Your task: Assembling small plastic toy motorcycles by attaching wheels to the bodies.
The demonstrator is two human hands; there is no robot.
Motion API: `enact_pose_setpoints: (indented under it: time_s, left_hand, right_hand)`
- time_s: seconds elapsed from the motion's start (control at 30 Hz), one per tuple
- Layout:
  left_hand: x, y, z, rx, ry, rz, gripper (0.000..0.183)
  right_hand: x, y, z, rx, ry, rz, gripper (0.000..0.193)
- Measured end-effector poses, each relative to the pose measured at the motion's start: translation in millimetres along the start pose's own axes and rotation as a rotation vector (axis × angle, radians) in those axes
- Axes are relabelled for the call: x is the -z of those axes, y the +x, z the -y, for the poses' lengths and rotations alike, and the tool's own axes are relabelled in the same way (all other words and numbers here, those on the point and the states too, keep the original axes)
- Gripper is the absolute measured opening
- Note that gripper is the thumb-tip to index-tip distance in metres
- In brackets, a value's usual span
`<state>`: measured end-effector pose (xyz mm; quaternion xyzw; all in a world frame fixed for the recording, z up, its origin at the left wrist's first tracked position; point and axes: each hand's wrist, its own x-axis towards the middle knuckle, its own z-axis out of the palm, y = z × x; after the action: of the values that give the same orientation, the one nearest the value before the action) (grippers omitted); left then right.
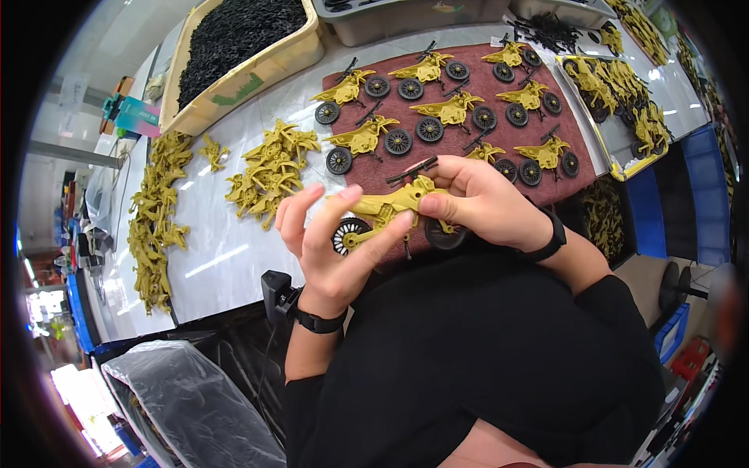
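Observation:
A yellow toy motorcycle (388, 204) with black spoked wheels and a black handlebar is held in front of my chest, at the near edge of the red cloth. My right hand (488, 204) grips its front end, thumb on the yellow body and fingers behind, close to the handlebar. Around the wheel at the other end curls my left hand (331, 246), its thumb against the underside of the body and its index finger by the tail. The fingers partly cover both wheels. Beyond my hands, several similar toy motorcycles (449, 111) lie in rows on the red cloth (577, 148).
Piles of yellow plastic parts (273, 168) lie on the white table (214, 269) to the left. A cream bin (306, 54) of small black parts stands at the far left. To the right is a yellow-rimmed tray (624, 173) of toy motorcycles. A plastic-covered container (187, 398) sits at lower left.

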<state>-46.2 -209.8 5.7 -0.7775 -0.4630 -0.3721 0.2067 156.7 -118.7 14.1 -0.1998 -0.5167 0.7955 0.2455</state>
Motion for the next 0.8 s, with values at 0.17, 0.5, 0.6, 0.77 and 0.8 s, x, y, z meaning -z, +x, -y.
enact_pose_setpoints:
  time_s: [0.17,0.5,0.6,0.77,0.8]
  left_hand:
    - [-7,-5,7,0.287,-0.262,-0.013,0.099]
    - [-2,-10,-14,0.828,-1.134,-0.055,0.029]
    - [-5,-12,-18,0.851,-1.061,-0.086,0.022]
    - [1,-11,-13,0.930,-1.006,0.032,0.029]
    - [1,-11,-11,0.980,-1.010,0.125,0.038]
  right_hand:
    - [2,1,-4,0.029,-0.135,-0.111,0.036]
    - [-2,3,-10,0.370,-0.664,-0.068,0.037]
    - [-5,3,-14,0.390,-0.719,-0.108,0.036]
    - [-5,3,-17,0.351,-0.783,-0.143,0.035]
    - [-6,3,-15,0.184,-0.588,-0.144,0.031]
